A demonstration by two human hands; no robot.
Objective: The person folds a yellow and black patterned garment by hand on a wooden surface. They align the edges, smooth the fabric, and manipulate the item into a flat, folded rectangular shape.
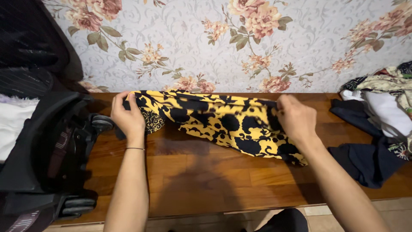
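— How far has the folding got?

— The yellow-and-black patterned cloth is held stretched above the wooden table, gathered lengthwise into a loose band, so a first fold seems made. One end is pinched closed by the left hand, the other by the right hand.

— And what is left?

— Further folds, it is judged (a pile of other clothes lies to the right).

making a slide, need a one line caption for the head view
Left hand and right hand grip a yellow-and-black patterned cloth by its ends above a wooden table.
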